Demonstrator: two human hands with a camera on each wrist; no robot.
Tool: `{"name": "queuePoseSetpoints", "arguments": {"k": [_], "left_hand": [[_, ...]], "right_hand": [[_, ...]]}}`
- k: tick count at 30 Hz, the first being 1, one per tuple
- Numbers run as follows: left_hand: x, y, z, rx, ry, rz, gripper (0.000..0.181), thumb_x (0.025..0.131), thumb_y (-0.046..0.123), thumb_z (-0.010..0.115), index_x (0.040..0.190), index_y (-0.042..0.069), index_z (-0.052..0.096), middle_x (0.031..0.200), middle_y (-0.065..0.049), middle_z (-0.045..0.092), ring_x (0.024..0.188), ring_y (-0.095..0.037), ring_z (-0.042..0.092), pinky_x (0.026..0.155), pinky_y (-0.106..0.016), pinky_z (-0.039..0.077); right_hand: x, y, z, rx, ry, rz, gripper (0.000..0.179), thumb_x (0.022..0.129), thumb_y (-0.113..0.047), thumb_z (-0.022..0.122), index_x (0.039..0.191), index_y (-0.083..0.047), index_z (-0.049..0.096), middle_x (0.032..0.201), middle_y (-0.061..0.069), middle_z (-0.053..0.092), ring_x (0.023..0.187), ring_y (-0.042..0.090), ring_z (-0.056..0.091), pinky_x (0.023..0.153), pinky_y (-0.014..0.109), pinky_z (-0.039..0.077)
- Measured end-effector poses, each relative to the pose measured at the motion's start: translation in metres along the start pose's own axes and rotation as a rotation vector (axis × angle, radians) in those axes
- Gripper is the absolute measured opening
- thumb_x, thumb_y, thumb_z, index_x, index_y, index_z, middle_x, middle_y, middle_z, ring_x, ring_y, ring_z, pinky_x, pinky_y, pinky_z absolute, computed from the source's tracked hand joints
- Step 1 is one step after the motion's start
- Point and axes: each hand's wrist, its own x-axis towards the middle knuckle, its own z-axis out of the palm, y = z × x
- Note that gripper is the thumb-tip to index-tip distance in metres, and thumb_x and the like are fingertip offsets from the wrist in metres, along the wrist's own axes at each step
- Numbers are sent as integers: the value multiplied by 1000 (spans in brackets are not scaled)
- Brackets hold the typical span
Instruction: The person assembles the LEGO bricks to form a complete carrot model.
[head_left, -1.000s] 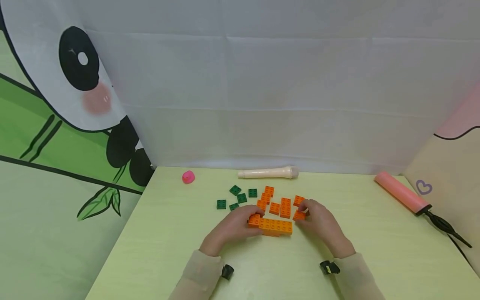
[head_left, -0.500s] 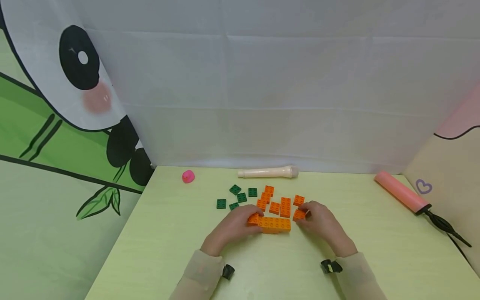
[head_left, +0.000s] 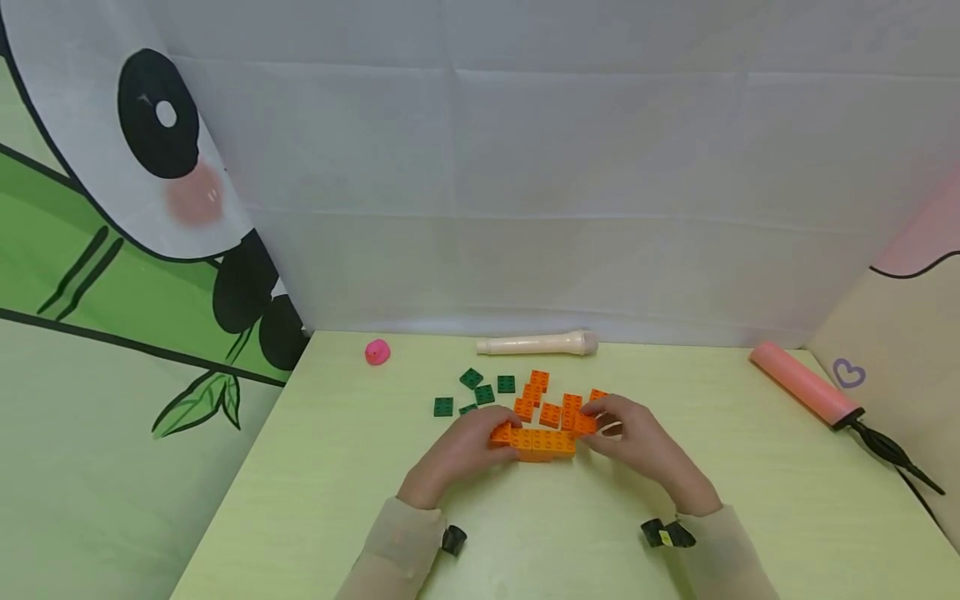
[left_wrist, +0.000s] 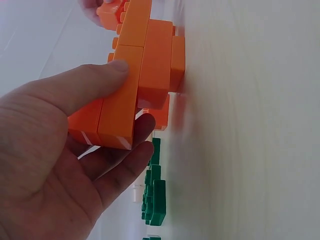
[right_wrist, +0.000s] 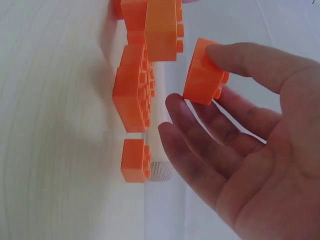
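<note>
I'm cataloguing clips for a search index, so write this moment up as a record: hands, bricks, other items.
Left hand: holds a stacked assembly of orange plastic bricks
Right hand: pinches a small orange studded plastic brick
Contact: brick and assembly apart
Loose: green square plastic bricks; to their right, separate orange plastic bricks
Far edge: small round pink object; pale microphone-shaped object
Right side: pink cylinder with black handle

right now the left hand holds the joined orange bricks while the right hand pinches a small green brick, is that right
The small brick in the right hand is orange, not green, as the right wrist view shows; the left hand does hold joined orange bricks.
</note>
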Motion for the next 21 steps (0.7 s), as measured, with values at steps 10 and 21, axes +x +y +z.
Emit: {"name": "queuePoseSetpoints", "arguments": {"k": [10,21], "left_hand": [[0,1,1,8,-2,4,31,94,29,80,122,17,70,125,4,68,112,-18,60,104,-41,48],[0,2,-1,16,14,23,31,94,26,80,121,15,70,125,1,68,110,-19,60,102,-42,49]], "right_hand": [[1,-3,11,50,-80,-59,33,93,-15,81,122,-6,69,118,7,67,101,27,68,89,45,58],[3,-2,14,144,-106,-36,34,93,-13,81,124,-6,68,125,14,66,99,27,72,84,32,59]]}}
